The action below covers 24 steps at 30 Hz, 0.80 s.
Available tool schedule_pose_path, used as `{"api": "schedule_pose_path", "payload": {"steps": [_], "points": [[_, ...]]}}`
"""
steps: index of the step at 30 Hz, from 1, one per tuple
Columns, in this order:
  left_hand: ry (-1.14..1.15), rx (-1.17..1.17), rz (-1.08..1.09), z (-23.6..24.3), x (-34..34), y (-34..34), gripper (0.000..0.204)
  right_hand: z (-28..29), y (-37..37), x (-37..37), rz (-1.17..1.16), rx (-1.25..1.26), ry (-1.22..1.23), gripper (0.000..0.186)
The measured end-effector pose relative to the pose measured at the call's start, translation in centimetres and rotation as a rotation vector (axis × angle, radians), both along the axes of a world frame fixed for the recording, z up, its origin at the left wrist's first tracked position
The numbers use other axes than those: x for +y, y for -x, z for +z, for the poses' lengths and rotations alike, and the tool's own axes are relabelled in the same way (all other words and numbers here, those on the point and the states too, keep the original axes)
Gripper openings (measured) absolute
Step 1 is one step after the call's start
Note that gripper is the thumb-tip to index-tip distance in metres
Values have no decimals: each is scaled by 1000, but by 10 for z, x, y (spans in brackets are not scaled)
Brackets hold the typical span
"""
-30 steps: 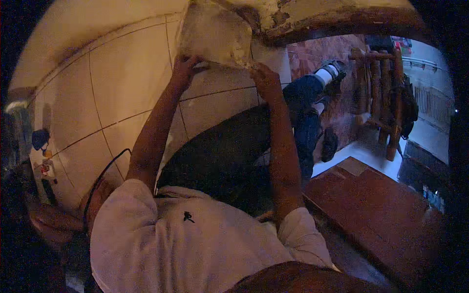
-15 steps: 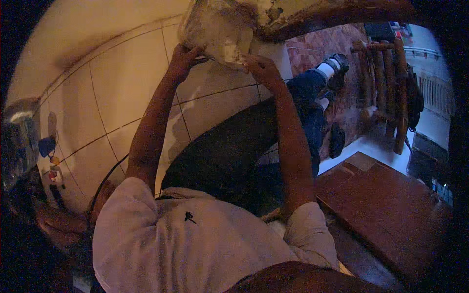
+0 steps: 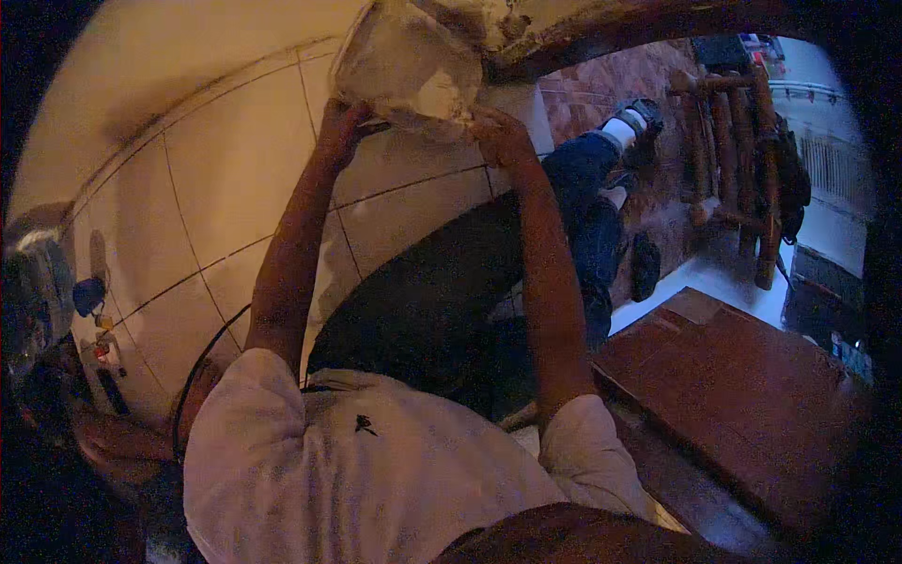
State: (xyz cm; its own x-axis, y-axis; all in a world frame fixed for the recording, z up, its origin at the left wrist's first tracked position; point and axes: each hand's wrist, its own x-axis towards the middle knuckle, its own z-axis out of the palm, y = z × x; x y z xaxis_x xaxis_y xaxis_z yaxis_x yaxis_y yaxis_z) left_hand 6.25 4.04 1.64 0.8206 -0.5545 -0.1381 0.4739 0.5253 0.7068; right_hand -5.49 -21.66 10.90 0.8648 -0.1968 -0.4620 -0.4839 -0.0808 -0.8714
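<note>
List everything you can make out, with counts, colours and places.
translucent plastic: 1 piece, whitish, top centre
tiled surface: 1, pale, left and centre
wooden frame: 1, brown, upper right
flat block: 1, reddish, lower right
patterned floor: 1, reddish, upper right
cord: 1, black, lower left
small item: 1, dark blue, far left
footwear: count unclear, dark, upper right
trousers: 1 pair, dark, centre
shirt: 1, pale, bottom centre
left grip: 1, bare, plastic's lower left
right grip: 1, bare, plastic's lower right

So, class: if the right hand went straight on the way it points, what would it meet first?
Most likely the translucent bag-like thing, which the right hand seems to be touching; depth is unclear here.
</note>
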Motion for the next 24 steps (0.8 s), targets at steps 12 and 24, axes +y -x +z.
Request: {"api": "schedule_pose_path", "payload": {"steps": [12, 24], "points": [[-318, -24, 40, 20, 12, -13, 36, 3, 1, 8, 198, -424, 531, 28], [-385, 13, -2, 31, -1, -28, 63, 28, 3, 33, 723, -322, 1017, 29]]}}
